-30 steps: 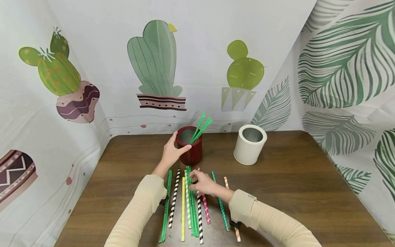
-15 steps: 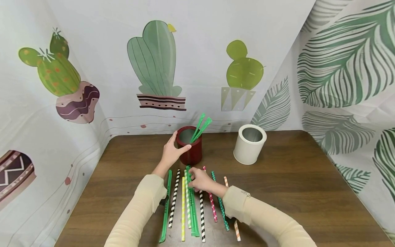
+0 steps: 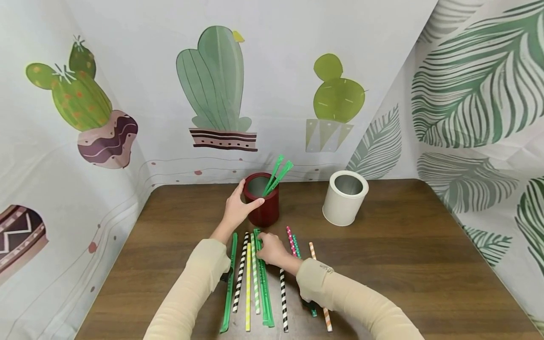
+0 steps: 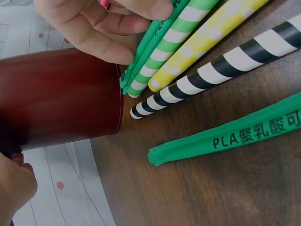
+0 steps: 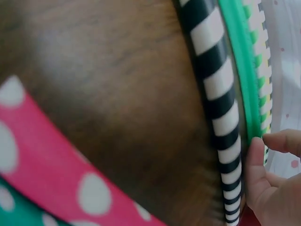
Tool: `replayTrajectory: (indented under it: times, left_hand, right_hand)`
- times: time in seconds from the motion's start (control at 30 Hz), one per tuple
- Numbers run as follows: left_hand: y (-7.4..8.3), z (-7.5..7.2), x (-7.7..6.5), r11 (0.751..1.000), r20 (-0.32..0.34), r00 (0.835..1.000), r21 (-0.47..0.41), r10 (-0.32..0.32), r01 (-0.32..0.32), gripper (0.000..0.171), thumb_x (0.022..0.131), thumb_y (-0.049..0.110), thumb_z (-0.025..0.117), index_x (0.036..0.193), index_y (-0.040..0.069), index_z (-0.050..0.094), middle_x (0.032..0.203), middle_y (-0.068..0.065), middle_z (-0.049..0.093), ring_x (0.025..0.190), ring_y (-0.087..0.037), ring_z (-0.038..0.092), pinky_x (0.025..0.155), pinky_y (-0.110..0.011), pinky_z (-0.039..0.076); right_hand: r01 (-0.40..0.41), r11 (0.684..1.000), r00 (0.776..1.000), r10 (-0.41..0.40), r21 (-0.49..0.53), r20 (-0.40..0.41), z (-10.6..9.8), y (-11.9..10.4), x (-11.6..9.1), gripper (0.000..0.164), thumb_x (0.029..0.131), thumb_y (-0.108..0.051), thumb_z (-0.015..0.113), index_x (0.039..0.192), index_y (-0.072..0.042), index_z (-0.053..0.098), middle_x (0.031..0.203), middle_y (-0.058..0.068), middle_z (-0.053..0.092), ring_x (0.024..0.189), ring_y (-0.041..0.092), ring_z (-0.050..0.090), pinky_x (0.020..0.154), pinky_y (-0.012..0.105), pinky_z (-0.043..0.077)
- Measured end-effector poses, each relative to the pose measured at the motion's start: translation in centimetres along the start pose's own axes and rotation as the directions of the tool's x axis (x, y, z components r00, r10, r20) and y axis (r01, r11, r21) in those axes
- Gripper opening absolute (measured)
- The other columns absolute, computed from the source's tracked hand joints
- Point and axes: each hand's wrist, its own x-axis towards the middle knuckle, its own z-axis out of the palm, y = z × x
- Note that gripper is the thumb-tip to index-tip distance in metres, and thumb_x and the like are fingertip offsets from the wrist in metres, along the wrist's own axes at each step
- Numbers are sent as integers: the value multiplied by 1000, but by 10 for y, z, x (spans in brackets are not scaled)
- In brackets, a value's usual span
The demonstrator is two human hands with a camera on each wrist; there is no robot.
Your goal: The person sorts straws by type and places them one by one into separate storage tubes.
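Note:
My left hand (image 3: 238,208) grips the dark red can (image 3: 265,215), thumb over the front of its rim and fingers round the left side. Two green paper-wrapped straws (image 3: 280,175) lean inside it. In front of the can, my right hand (image 3: 272,249) pinches the upper end of a green wrapped straw (image 3: 265,302) lying on the table; thumb and forefinger meet at it in the right wrist view. Close to its left lie a green-and-white striped straw (image 3: 256,293) and a yellow dotted straw (image 4: 207,42). A black-and-white striped straw (image 5: 221,94) lies to its right.
Another black-and-white straw (image 3: 239,278) and green wrapped straw (image 3: 229,288) lie at the left. Pink dotted (image 3: 291,237), teal dotted (image 3: 296,244) and orange-striped straws (image 3: 326,316) lie rightward, partly under my right arm. A white can (image 3: 340,208) stands at the back right.
My right hand has shifted slightly left, taking hold of the green wrapped straw. The pink and right black-and-white straws have slid right; the yellow and green-striped ones slid slightly left. My left hand stays put.

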Motion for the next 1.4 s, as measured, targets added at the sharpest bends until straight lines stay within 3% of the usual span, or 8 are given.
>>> replayTrajectory:
  times: [0.1, 0.17, 0.33, 0.43, 0.67, 0.93, 1.17, 1.4]
  left_hand:
    - [0, 0, 1, 1000, -1, 1000, 7, 2, -2, 89, 69, 51, 67, 141, 23, 22, 145, -2, 26, 132, -22, 26, 102, -47, 28]
    - [0, 0, 1, 1000, -1, 1000, 4, 5, -5, 88, 70, 50, 67, 141, 22, 22, 145, -2, 26, 132, -22, 26, 102, -47, 28]
    - [0, 0, 1, 1000, -1, 1000, 1, -2, 2, 88, 70, 50, 67, 141, 23, 22, 145, -3, 26, 132, -23, 26, 102, -48, 28]
    - [0, 0, 0, 1000, 0, 1000, -1, -8, 8, 89, 69, 51, 67, 141, 24, 22, 145, -2, 26, 132, -23, 26, 102, -48, 29]
    - [1, 0, -1, 1000, 6, 1000, -6, -12, 12, 89, 69, 52, 67, 141, 25, 22, 145, -2, 25, 132, -24, 25, 102, -49, 28]
    - [0, 0, 0, 1000, 12, 1000, -7, -11, 11, 89, 69, 52, 67, 141, 25, 21, 146, -2, 24, 133, -24, 23, 102, -49, 28]
    - [-1, 1, -1, 1000, 4, 1000, 0, -7, 7, 88, 70, 51, 67, 141, 24, 21, 145, -2, 25, 133, -24, 24, 102, -49, 28]
    - [0, 0, -1, 1000, 6, 1000, -3, -2, 2, 89, 70, 52, 66, 141, 22, 22, 145, -2, 24, 133, -24, 24, 102, -49, 28]
  right_hand:
    - [0, 998, 999, -2, -61, -35, 2, 0, -1, 43, 71, -2, 64, 113, 0, 55, 91, 14, 58, 59, 15, 51, 54, 27, 43]
    - [2, 997, 999, -6, -82, -50, 3, 0, -1, 42, 71, -4, 66, 112, 0, 56, 91, 13, 59, 63, 15, 49, 57, 29, 42]
    - [-11, 999, 1000, 10, -34, -29, 3, 1, -3, 43, 75, -5, 65, 117, 0, 52, 61, 5, 54, 42, 12, 50, 50, 24, 44]
    - [-6, 1000, 1000, 6, 8, -23, 3, 3, -4, 44, 76, -1, 62, 119, 1, 51, 53, 1, 49, 34, 10, 47, 43, 22, 43]
    - [-34, 999, 999, 35, 39, -18, 1, 5, -7, 50, 73, 3, 61, 122, 1, 48, 53, 5, 53, 32, 9, 44, 37, 22, 41]
    - [-48, 999, 998, 47, -21, -47, 2, 6, -8, 55, 68, 1, 66, 120, 2, 49, 87, 17, 62, 39, 10, 47, 39, 22, 40]
    - [-72, 997, 997, 72, -8, -30, 0, 4, -9, 57, 69, 6, 59, 124, 3, 46, 57, 8, 60, 31, 9, 43, 34, 21, 37]
    - [-86, 995, 996, 87, 41, -23, -3, 7, -8, 56, 68, 2, 63, 122, 4, 47, 64, 11, 62, 31, 10, 46, 35, 24, 41]
